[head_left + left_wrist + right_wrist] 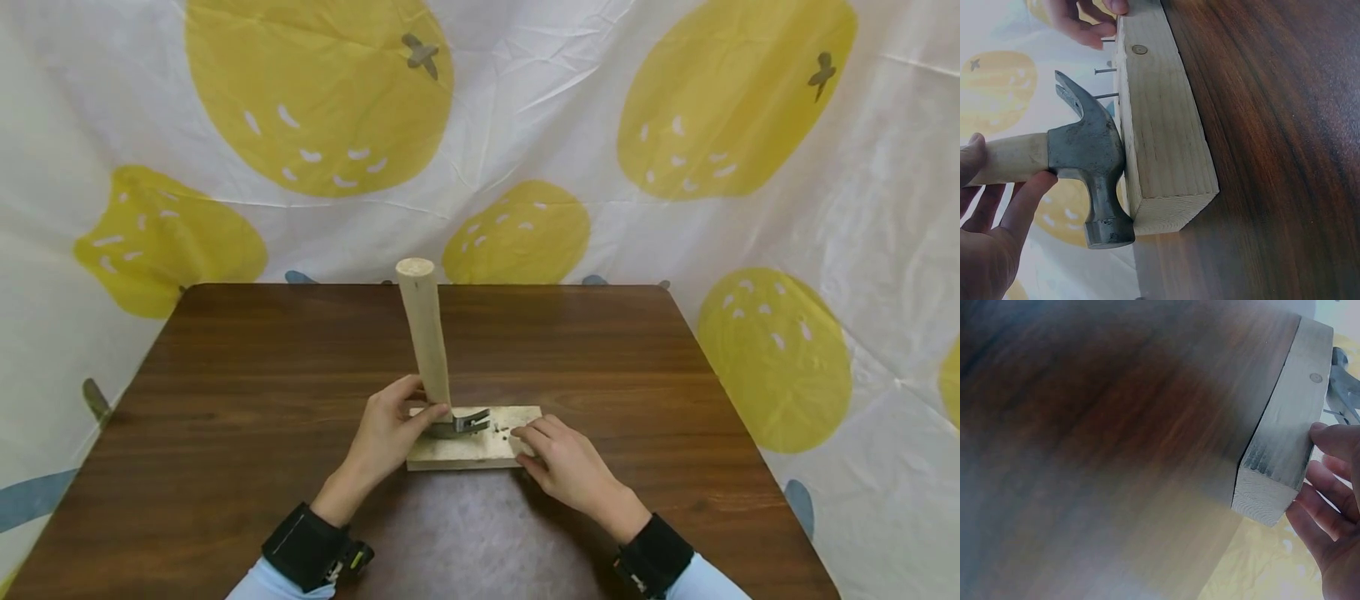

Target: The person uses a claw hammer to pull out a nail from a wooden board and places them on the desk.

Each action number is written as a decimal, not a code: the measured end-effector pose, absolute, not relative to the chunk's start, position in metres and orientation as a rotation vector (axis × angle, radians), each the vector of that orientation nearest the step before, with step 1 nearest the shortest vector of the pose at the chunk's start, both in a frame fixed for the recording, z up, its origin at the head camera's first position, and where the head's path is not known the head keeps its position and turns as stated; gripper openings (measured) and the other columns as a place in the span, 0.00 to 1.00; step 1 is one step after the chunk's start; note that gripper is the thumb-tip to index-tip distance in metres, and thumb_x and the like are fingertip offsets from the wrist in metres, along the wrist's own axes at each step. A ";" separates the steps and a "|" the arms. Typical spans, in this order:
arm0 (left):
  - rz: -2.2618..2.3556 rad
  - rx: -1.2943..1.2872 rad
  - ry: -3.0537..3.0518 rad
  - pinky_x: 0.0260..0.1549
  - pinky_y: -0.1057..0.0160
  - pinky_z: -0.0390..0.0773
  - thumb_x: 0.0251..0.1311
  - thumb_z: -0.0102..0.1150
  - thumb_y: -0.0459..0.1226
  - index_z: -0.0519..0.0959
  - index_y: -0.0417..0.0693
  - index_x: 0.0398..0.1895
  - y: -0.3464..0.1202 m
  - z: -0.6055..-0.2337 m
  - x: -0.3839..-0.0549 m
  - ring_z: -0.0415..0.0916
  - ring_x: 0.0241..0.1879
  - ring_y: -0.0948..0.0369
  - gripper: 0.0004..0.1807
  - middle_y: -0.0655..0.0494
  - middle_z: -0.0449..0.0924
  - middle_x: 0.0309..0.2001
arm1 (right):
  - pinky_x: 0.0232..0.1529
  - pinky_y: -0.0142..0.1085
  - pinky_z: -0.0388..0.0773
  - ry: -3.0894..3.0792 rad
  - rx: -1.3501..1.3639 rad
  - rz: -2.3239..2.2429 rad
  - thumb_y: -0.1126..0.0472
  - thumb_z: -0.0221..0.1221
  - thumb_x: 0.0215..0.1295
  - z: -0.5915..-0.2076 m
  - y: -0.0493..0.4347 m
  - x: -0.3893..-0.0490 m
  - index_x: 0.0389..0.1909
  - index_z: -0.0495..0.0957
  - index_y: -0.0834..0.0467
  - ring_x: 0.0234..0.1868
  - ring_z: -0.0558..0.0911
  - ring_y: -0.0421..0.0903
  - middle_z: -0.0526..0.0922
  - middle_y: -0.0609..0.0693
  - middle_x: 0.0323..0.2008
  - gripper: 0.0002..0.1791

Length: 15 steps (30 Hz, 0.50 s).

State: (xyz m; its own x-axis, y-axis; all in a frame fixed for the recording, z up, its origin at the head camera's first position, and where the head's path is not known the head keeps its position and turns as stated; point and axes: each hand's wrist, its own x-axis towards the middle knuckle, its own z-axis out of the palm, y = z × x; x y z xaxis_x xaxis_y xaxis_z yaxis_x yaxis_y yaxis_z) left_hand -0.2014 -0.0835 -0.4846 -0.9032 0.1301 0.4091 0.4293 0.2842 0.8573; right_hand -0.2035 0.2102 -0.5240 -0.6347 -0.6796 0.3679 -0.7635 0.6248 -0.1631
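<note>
A claw hammer (426, 342) stands on its head with the pale wooden handle pointing up, tilted slightly left. Its dark metal head (1088, 147) lies against the upper face of a wooden block (450, 455), with the claw toward the right. My left hand (381, 433) holds the handle low, just above the head, between thumb and fingers. Several nails (1106, 96) stick up from the block near the claw. At the block's right end is my right hand (567, 463), its fingers loosely bent, the thumb (1325, 434) at the upper front edge.
The block rests on a dark brown wooden table (247, 400). Behind and beside it hangs a white cloth (517, 100) printed with yellow fruit. A round knot (1139, 49) marks the block's front face. Black bands (306, 546) circle both wrists.
</note>
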 end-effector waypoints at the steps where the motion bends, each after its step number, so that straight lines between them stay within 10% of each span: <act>1: -1.665 -0.506 -2.293 0.36 0.54 0.87 0.57 0.75 0.31 0.85 0.43 0.49 -0.084 -0.484 -0.201 0.84 0.43 0.54 0.15 0.53 0.85 0.43 | 0.41 0.37 0.83 -2.573 1.168 0.448 0.59 0.73 0.62 -0.524 0.210 -0.204 0.53 0.83 0.59 0.45 0.81 0.45 0.83 0.48 0.45 0.19; 15: -1.726 -0.421 -2.290 0.34 0.59 0.86 0.61 0.72 0.34 0.84 0.44 0.48 -0.087 -0.486 -0.198 0.85 0.41 0.53 0.13 0.51 0.85 0.41 | 0.32 0.33 0.80 -2.270 1.149 0.640 0.69 0.72 0.58 -0.522 0.186 -0.211 0.54 0.81 0.61 0.35 0.81 0.42 0.85 0.46 0.35 0.21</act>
